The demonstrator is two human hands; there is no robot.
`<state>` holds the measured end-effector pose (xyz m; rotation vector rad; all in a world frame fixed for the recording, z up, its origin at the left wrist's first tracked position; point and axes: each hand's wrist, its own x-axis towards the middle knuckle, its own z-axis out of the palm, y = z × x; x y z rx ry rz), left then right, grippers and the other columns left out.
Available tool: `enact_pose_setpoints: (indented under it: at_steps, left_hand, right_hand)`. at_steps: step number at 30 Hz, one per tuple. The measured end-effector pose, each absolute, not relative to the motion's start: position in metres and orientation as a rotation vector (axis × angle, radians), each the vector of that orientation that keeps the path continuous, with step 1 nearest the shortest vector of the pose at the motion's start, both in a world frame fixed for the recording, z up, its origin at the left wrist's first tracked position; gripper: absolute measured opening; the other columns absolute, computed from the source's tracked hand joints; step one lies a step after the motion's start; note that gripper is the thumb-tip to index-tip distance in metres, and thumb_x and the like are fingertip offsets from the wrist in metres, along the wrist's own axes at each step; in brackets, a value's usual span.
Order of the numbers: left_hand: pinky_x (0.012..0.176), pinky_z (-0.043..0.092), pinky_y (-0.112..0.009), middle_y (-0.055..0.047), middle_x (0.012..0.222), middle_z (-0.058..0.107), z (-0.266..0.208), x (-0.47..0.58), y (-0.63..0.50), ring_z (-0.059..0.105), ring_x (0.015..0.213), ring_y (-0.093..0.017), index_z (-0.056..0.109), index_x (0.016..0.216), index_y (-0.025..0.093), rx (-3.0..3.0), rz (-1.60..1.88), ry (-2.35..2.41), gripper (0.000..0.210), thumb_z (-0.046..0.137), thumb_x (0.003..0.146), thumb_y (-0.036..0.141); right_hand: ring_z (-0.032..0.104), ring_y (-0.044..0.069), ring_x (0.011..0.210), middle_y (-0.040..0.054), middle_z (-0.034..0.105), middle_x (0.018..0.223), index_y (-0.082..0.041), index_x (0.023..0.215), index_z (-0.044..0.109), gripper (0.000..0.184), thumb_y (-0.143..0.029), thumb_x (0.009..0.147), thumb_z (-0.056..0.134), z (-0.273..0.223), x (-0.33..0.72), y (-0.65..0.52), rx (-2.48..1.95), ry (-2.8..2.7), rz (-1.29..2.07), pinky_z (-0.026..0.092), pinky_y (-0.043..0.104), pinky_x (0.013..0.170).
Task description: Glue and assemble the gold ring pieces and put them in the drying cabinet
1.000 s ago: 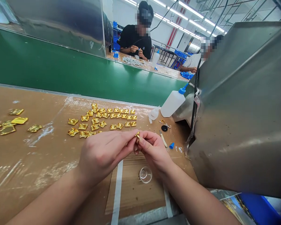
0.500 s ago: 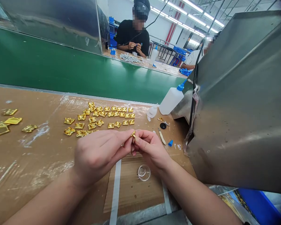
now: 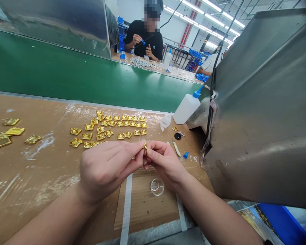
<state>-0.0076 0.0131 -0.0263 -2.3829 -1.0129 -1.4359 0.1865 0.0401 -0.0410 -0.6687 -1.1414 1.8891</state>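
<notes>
Between my two hands, above the cardboard-covered table, is a small shiny gold piece, mostly hidden by the fingers. My left hand pinches it from the left, the back of the hand facing me. From the right, my right hand grips the same piece between thumb and forefinger; the fingertips of both hands meet. Several gold pieces lie in loose rows just beyond my left hand. Below the hands stands a small clear cup on a taped cardboard sheet.
A white squeeze bottle with a blue tip stands beyond my right hand, near a knife, a black disc and a blue cap. Larger gold pieces lie far left. A metal panel rises at right. Across the green belt sits a co-worker.
My hands stay nearly still on the gold piece. Across the belt, the co-worker's hands have moved apart, one raised with a small blue thing.
</notes>
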Motion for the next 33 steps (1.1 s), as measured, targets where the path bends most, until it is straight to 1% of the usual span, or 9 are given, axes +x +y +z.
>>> enact_pose_setpoints:
  at_steps: [8, 12, 14, 17, 19, 21, 24, 26, 33]
  left_hand:
    - [0.086, 0.063, -0.036, -0.004, 0.102, 0.084, -0.026, -0.009, 0.011, 0.082, 0.092, -0.023, 0.071, 0.132, 0.020, -2.389, -1.446, -1.007, 0.039, 0.075, 0.095, 0.008]
    - [0.079, 0.062, -0.035, -0.001, 0.101, 0.084, -0.025, -0.006, 0.008, 0.081, 0.085, -0.021, 0.075, 0.128, 0.025, -2.381, -1.552, -1.099, 0.036, 0.076, 0.095, 0.011]
    - [0.073, 0.061, -0.033, 0.001, 0.094, 0.083, -0.025, -0.005, 0.011, 0.078, 0.077, -0.019, 0.079, 0.115, 0.027, -2.311, -1.768, -1.313, 0.023, 0.077, 0.095, 0.016]
    - [0.057, 0.055, -0.027, 0.000, 0.075, 0.078, -0.023, -0.007, 0.023, 0.069, 0.060, -0.015, 0.081, 0.093, 0.024, -2.198, -2.420, -1.760, 0.004, 0.079, 0.090, 0.026]
    - [0.046, 0.044, -0.021, 0.001, 0.061, 0.069, -0.021, -0.010, 0.034, 0.056, 0.049, -0.011, 0.077, 0.083, 0.020, -2.054, -2.957, -1.958, 0.011, 0.082, 0.084, 0.029]
    - [0.042, 0.031, -0.019, 0.005, 0.050, 0.056, -0.020, -0.013, 0.042, 0.039, 0.043, -0.007, 0.071, 0.078, 0.018, -1.880, -3.322, -2.009, 0.017, 0.083, 0.078, 0.031]
    - [0.041, 0.022, -0.021, 0.009, 0.044, 0.043, -0.019, -0.015, 0.045, 0.022, 0.041, -0.005, 0.068, 0.074, 0.019, -1.861, -3.446, -2.001, 0.018, 0.079, 0.077, 0.032]
    - [0.041, 0.019, -0.023, 0.009, 0.043, 0.041, -0.018, -0.014, 0.043, 0.017, 0.041, -0.005, 0.068, 0.071, 0.019, -1.888, -3.452, -1.990, 0.018, 0.079, 0.077, 0.032]
    - [0.040, 0.018, -0.022, 0.005, 0.052, 0.061, -0.013, -0.014, 0.040, 0.011, 0.040, -0.002, 0.073, 0.067, 0.020, -1.970, -3.536, -1.840, 0.017, 0.083, 0.072, 0.032]
  right_hand:
    - [0.058, 0.009, 0.063, -0.0022, 0.064, 0.071, -0.019, 0.085, 0.073, 0.032, -0.047, 0.085, 0.089, -0.039, 0.187, 0.039, -0.679, -1.140, 1.846, 0.051, 0.021, 0.060]
    - [0.059, 0.010, 0.061, -0.0014, 0.063, 0.070, -0.020, 0.088, 0.075, 0.033, -0.051, 0.088, 0.084, -0.037, 0.188, 0.039, -0.668, -1.090, 1.813, 0.049, 0.022, 0.057]
    - [0.058, 0.011, 0.061, -0.0010, 0.061, 0.069, -0.020, 0.086, 0.075, 0.032, -0.051, 0.091, 0.081, -0.035, 0.189, 0.039, -0.647, -1.093, 1.765, 0.047, 0.023, 0.055]
    - [0.056, 0.012, 0.061, -0.0006, 0.060, 0.069, -0.020, 0.084, 0.074, 0.028, -0.047, 0.094, 0.077, -0.034, 0.191, 0.040, -0.618, -1.093, 1.702, 0.044, 0.024, 0.054]
    - [0.055, 0.012, 0.060, -0.0007, 0.059, 0.068, -0.020, 0.084, 0.075, 0.027, -0.045, 0.095, 0.076, -0.034, 0.191, 0.040, -0.606, -1.087, 1.686, 0.043, 0.025, 0.054]
    - [0.055, 0.012, 0.060, -0.0005, 0.058, 0.068, -0.020, 0.084, 0.075, 0.027, -0.045, 0.095, 0.076, -0.034, 0.192, 0.040, -0.598, -1.082, 1.678, 0.042, 0.025, 0.055]
    - [0.055, 0.013, 0.060, -0.0003, 0.058, 0.068, -0.021, 0.085, 0.076, 0.027, -0.045, 0.095, 0.076, -0.035, 0.192, 0.041, -0.597, -1.081, 1.680, 0.041, 0.026, 0.055]
    - [0.055, 0.013, 0.060, -0.0002, 0.059, 0.068, -0.021, 0.086, 0.076, 0.027, -0.046, 0.094, 0.076, -0.036, 0.192, 0.041, -0.604, -1.085, 1.689, 0.041, 0.026, 0.055]
    - [0.055, 0.013, 0.060, 0.0003, 0.059, 0.069, -0.020, 0.085, 0.076, 0.028, -0.046, 0.094, 0.076, -0.035, 0.193, 0.041, -0.602, -1.082, 1.690, 0.042, 0.026, 0.055]
